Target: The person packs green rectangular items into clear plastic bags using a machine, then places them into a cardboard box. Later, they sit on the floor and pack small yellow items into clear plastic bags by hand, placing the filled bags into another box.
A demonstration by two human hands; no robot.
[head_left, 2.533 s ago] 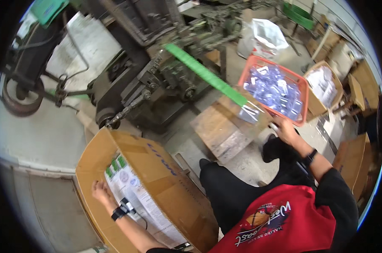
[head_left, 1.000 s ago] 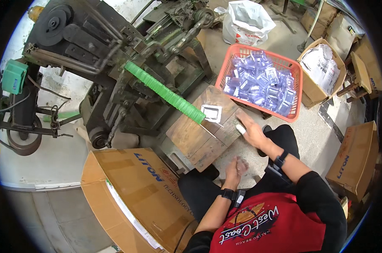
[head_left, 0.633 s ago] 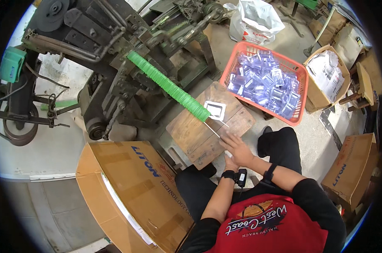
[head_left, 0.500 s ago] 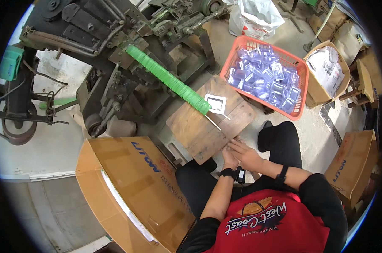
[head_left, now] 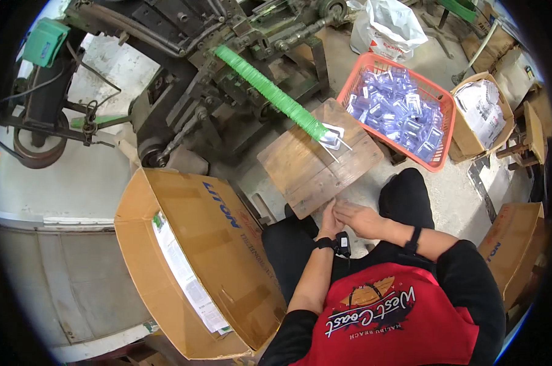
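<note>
My left hand (head_left: 329, 223) and my right hand (head_left: 359, 220) are brought together above my lap, just off the near edge of a wooden board (head_left: 300, 177). The fingers of both are closed and pressed against one another. Whatever they hold, if anything, is too small or hidden to make out. Beyond them a long row of thin green pieces (head_left: 270, 91) slants from the machine down over the board, with two thin rods sticking out of its near end. A shallow clear plastic piece (head_left: 332, 138) lies by that end.
A dark metal machine (head_left: 184, 79) fills the far left. An orange basket (head_left: 448, 131) full of clear bluish plastic pieces stands right of the board. An open cardboard box (head_left: 221, 268) is at my left; a paper-filled box (head_left: 482, 113) and a white sack (head_left: 387, 30) stand farther right.
The whole view has shifted, so the machine, board and basket sit farther right in the picture. My hands stay together, slightly farther from the board's edge.
</note>
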